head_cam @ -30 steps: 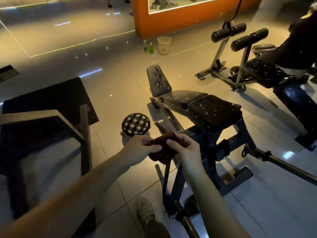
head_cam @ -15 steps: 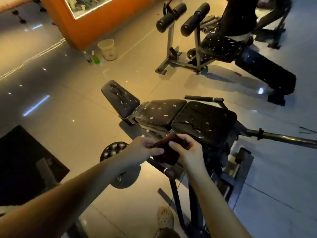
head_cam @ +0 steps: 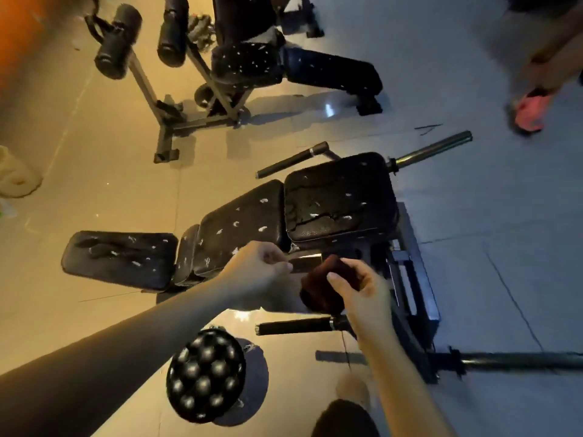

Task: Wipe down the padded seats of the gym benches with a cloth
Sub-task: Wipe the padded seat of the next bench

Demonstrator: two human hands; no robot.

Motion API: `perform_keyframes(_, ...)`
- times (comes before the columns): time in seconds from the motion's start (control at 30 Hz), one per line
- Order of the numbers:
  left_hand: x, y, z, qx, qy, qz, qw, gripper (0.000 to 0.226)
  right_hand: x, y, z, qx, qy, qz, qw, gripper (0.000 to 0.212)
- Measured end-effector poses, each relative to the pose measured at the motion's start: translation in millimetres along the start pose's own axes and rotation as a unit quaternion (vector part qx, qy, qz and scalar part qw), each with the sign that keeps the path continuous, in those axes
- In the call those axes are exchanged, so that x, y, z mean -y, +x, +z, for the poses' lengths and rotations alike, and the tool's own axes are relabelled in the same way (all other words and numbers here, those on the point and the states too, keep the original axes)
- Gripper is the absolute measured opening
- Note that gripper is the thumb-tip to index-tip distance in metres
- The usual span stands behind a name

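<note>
Black studded round pad (head_cam: pixel 205 376) nearest, low by the floor, beside a rubber-gripped handle (head_cam: pixel 296 324). Just above, dark red cloth (head_cam: pixel 318 279) bunched in the right hand (head_cam: pixel 362 294), thumb laid on top, fingers curled round it. Left hand (head_cam: pixel 258 266) just beside, fingers curled in; no telling whether pinching a corner or holding nothing. Looks soft, light and limp, probably apt to fold over and skid on slick vinyl: best taken as a wad deep in the palm, a flat face turned down. Beyond the hands, cracked black seat pad (head_cam: pixel 340 197) of the near bench, flecked white, not yet met by the cloth; middle pad (head_cam: pixel 243 225) and end pad (head_cam: pixel 120 257) in line to the left. Farther off, second bench (head_cam: pixel 246 64) with roller pads (head_cam: pixel 116 42), then someone's red shoe (head_cam: pixel 533 111).
</note>
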State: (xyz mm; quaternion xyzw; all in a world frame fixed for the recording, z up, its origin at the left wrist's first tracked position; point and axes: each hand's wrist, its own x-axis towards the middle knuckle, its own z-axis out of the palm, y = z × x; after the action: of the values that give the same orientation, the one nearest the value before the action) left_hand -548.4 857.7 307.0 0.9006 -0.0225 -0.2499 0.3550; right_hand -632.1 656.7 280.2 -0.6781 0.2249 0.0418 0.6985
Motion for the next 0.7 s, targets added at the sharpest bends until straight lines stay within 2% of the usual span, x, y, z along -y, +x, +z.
perform_keyframes(0.1,10,26,2,-0.013,0.095,0.039,0.995,0.011,-33,-2,13,-0.080,0.016,0.010,0.997,0.028)
perform_keyframes(0.17,18,46,5,-0.058,0.172,0.082,0.980,0.026,-53,13,21,-0.130,0.023,0.009,0.991,0.030)
perform_keyframes(0.33,43,90,20,-0.154,0.330,0.230,0.903,0.042,-85,66,35,-0.193,0.030,-0.013,0.981,0.032)
perform_keyframes(0.53,68,118,33,-0.180,0.371,0.321,0.853,0.040,-89,107,46,-0.309,0.027,-0.071,0.948,0.033)
perform_keyframes(0.7,91,140,30,-0.187,0.386,0.431,0.794,0.037,-105,120,94,-0.418,-0.009,-0.139,0.898,0.029)
